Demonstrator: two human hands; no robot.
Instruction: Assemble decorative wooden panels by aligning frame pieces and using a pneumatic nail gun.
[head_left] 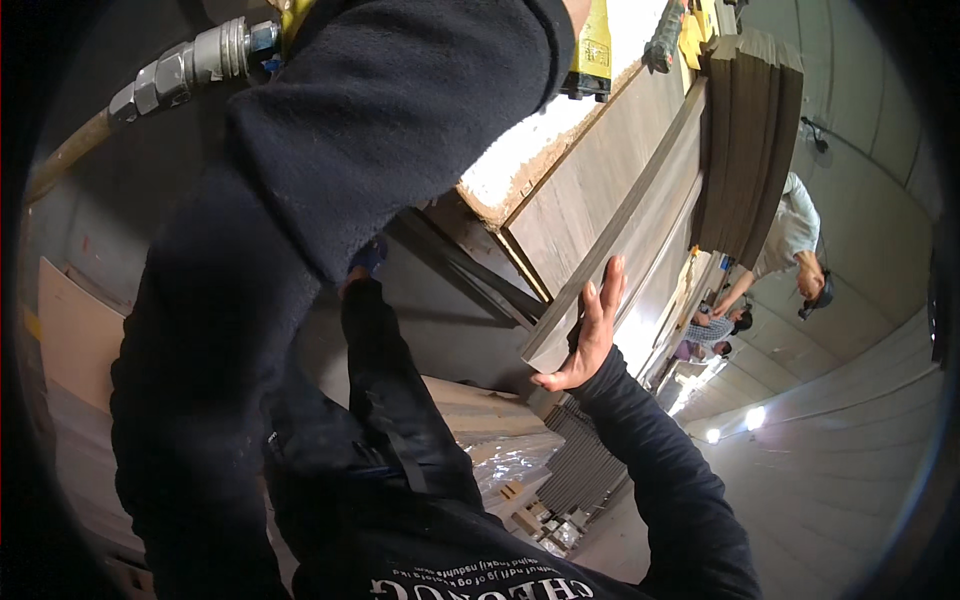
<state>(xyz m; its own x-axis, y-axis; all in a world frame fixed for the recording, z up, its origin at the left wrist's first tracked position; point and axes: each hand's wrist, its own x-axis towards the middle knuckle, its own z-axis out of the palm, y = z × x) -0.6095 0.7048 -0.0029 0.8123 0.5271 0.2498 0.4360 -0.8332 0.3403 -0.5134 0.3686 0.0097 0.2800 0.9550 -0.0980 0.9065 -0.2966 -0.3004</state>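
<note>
My right hand [597, 335] lies flat against the near end of a long wood-grain strip [620, 225], its fingers stretched out and the thumb low at the corner. The strip borders a grey-brown wood-grain panel [575, 175] on the workbench. My left arm in its dark sleeve [390, 110] reaches across to the top edge, where only a sliver of my left hand [577, 12] shows; its fingers are out of the picture. Beside that hand is part of a yellow tool [592, 55]. A metal air-hose coupling [200, 65] meets another yellow part at upper left.
A thick stack of dark boards [750, 140] stands beyond the strip. Past it, a person in a light shirt [795, 225] works, with others further back. Dark metal bench legs [470, 270] stand below. Wrapped panels [505, 455] and stacked strips [580, 455] are behind my right arm.
</note>
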